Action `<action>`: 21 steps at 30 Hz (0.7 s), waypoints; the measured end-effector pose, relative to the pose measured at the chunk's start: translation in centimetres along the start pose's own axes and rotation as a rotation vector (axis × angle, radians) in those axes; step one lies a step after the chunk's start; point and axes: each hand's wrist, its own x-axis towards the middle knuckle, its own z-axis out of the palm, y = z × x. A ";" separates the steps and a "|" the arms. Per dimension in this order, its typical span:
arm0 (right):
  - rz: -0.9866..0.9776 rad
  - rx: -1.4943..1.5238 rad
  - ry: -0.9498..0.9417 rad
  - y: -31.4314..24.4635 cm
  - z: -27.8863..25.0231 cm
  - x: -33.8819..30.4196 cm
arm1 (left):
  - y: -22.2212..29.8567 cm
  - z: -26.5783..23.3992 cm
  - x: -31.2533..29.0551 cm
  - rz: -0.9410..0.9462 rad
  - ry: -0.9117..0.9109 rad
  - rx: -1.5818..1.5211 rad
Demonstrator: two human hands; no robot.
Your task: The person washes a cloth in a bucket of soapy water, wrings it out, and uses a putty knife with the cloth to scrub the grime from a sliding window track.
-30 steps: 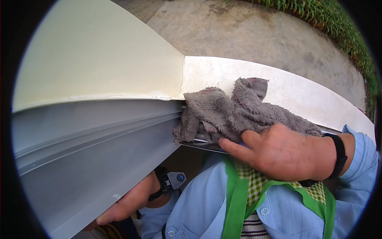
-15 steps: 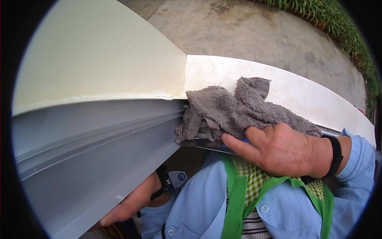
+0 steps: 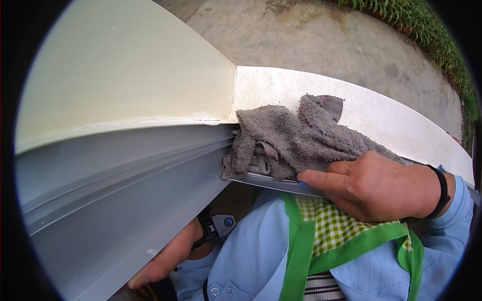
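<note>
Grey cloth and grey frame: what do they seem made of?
The cloth looks like matte terry fabric, perhaps cotton: it is fuzzy and nubbly, with soft folds. The frame is probably metal with a smooth satin finish, judging by its crisp, long ridges and faint sheen, though plastic remains possible.

Cloth on ledge, right of frame
</note>
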 end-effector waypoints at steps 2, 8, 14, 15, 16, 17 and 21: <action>0.077 -0.061 -0.132 -0.8 -0.4 0.4 | 0.0 0.0 0.5 -0.004 0.003 -0.002; -0.015 -0.205 -0.104 -2.7 -0.1 1.3 | -1.3 -0.4 1.3 -0.044 0.005 0.013; -0.027 -0.334 -0.097 -2.9 0.4 1.0 | -1.5 -0.3 1.0 -0.096 0.017 0.064; -0.027 -0.333 -0.097 -2.6 0.6 1.2 | -1.9 -0.3 0.8 -0.093 0.013 0.048; -0.041 -0.292 0.007 -2.4 0.7 1.3 | -2.0 -0.3 0.7 -0.093 0.011 0.029; -0.054 -0.251 0.110 -2.2 0.8 1.3 | -2.2 -0.2 0.3 -0.083 0.011 0.038; -0.046 -0.196 0.166 -1.6 0.9 0.8 | -2.0 0.0 1.0 -0.035 0.019 -0.029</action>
